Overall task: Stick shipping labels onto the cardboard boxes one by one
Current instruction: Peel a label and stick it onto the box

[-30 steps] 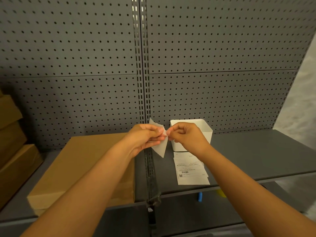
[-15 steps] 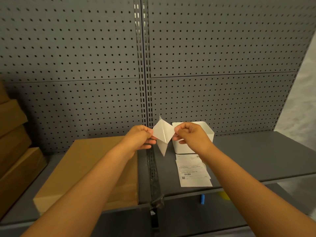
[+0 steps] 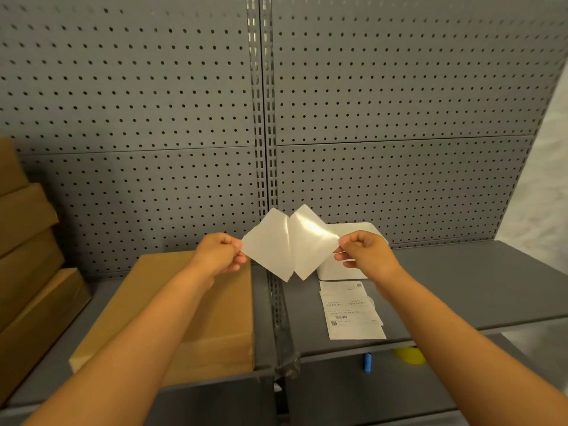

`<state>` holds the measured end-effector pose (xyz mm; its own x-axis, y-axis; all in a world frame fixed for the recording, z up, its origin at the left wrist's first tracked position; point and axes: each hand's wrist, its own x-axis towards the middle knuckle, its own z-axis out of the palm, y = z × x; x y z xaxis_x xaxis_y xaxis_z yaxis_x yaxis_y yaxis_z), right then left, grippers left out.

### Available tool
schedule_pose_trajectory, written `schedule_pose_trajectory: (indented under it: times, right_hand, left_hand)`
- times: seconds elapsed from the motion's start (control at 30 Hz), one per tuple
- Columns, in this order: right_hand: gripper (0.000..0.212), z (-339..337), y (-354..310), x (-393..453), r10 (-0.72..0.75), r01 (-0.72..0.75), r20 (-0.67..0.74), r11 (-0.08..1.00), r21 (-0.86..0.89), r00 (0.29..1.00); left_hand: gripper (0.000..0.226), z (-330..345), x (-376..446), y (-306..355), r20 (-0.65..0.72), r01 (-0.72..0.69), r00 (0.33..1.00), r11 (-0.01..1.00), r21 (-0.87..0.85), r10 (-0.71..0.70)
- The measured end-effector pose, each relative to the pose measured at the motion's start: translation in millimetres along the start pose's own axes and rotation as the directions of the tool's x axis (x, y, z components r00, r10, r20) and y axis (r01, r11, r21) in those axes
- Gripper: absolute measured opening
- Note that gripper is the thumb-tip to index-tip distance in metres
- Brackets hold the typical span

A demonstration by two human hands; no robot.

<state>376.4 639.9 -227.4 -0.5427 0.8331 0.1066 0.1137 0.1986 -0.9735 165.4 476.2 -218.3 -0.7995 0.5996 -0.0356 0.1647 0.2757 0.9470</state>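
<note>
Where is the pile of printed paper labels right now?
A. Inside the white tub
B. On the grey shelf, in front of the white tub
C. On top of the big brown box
B: the stack of white printed paper labels lies flat on the grey metal shelf, just in front of the white plastic tub.

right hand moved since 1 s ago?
Yes. The right hand, pinching the glossy white sheet, has drifted right across the white plastic bin, away from the left hand.

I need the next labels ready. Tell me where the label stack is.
In the head view, the label stack lies flat on the right shelf, in front of the white bin, below the right hand.
</note>
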Motion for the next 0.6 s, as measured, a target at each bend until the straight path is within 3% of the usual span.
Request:
schedule_pose_trajectory:
  times: [0.33,0.6]
  right_hand:
    - [0.014,-9.9,5.1,3.2,0.031,-0.033,-0.112,0.999,-0.018,0.993]
    - [0.011,-26.8,7.6,6.1,0.038,-0.038,-0.153,0.999,0.006,0.987]
  left_hand:
    - [0.013,-17.7,9.6,-8.7,-0.23,-0.048,0.971,0.998,0.044,0.057]
    - [0.015,-15.8,22.4,-7.0,-0.242,-0.069,0.967,0.995,0.073,0.085]
